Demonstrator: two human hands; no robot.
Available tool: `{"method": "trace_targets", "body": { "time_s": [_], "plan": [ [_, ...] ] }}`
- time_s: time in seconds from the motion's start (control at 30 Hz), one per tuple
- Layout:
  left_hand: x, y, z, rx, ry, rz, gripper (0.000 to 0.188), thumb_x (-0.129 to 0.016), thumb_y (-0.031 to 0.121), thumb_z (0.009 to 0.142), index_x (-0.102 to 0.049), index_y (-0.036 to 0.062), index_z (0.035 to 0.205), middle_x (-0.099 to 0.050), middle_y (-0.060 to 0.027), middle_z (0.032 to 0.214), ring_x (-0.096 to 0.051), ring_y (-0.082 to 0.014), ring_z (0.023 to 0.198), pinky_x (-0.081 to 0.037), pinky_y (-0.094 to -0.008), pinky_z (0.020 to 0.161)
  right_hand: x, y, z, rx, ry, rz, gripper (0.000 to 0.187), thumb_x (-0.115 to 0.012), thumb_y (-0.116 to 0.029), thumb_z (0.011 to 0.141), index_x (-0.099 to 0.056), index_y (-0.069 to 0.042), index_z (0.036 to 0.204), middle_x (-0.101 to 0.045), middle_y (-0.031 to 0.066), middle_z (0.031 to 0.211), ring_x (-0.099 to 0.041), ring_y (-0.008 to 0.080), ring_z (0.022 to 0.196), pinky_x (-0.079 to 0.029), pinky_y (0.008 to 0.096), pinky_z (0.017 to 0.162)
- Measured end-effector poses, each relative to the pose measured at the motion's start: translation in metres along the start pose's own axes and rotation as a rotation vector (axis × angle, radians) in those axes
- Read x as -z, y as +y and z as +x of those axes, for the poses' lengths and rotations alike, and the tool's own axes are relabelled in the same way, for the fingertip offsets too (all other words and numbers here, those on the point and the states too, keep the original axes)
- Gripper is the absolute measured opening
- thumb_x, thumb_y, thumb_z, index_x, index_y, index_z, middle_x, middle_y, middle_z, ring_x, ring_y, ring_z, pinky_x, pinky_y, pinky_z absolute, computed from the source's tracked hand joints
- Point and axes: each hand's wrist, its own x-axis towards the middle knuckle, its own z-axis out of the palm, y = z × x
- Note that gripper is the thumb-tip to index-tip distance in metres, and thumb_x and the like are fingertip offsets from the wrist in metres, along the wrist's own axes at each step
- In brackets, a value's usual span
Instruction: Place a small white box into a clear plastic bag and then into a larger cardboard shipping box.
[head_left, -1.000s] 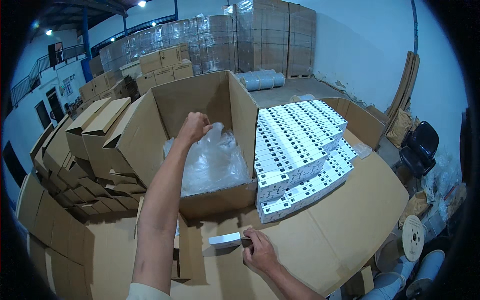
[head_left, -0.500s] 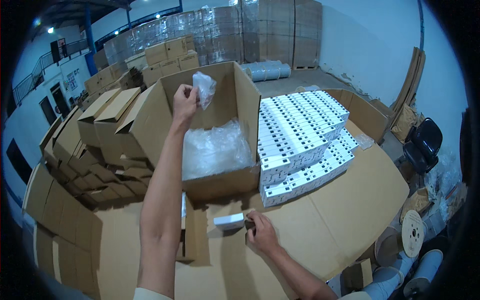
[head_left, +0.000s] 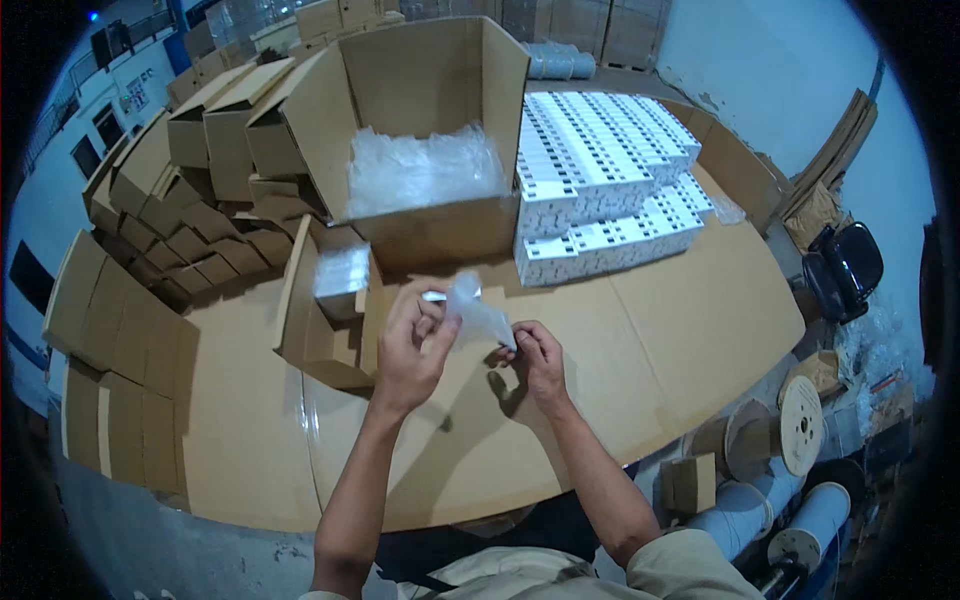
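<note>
My left hand [head_left: 412, 345] pinches the upper end of a small clear plastic bag [head_left: 474, 312] above the cardboard-covered table [head_left: 650, 330]. My right hand [head_left: 540, 362] grips the bag's lower end. A small white box [head_left: 433, 296] shows just behind my left fingers; who holds it I cannot tell. Behind stands a large open cardboard box [head_left: 440, 70] filled with clear plastic bags [head_left: 420, 170]. Rows of small white boxes [head_left: 600, 170] are stacked to its right.
A smaller open carton [head_left: 310, 345] holding wrapped packs [head_left: 342, 278] sits left of my hands. Flat and folded cartons [head_left: 190, 200] pile up at the left. Cable spools [head_left: 800, 425] and a black chair [head_left: 845, 265] stand beyond the table's right edge.
My left hand lifted a clear bag out of the large box and brought it down to my right hand, which now grips it too. The view has tilted down.
</note>
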Motion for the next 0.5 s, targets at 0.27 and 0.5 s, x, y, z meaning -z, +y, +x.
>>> {"method": "trace_targets", "body": {
  "time_s": [0.27,0.5],
  "plan": [
    [-0.002,-0.028,-0.073,0.324,-0.283,0.178,0.018,-0.074,0.003,0.083,-0.061,0.0022,0.096,-0.055,-0.0110,0.125,-0.059,-0.0185,0.108,-0.051,-0.0346,0.088,-0.017,-0.005,-0.021,0.014,-0.207,-0.277,0.026,-0.071,-0.009,0.091,-0.057,-0.002,0.113,-0.062,0.0016,0.092,-0.058,0.0068,0.081,-0.048,0.0207,0.071],
    [0.001,-0.071,-0.083,0.450,-0.119,-0.363,0.054,-0.069,0.018,0.093,-0.039,0.0026,0.135,-0.053,-0.0143,0.131,-0.057,-0.0196,0.113,-0.050,-0.0359,0.095,-0.019,-0.005,-0.016,-0.073,-0.212,-0.265,0.024,-0.071,0.001,0.088,-0.057,-0.001,0.107,-0.063,0.0012,0.091,-0.060,0.0061,0.083,-0.050,0.0220,0.072]
  ]
}}
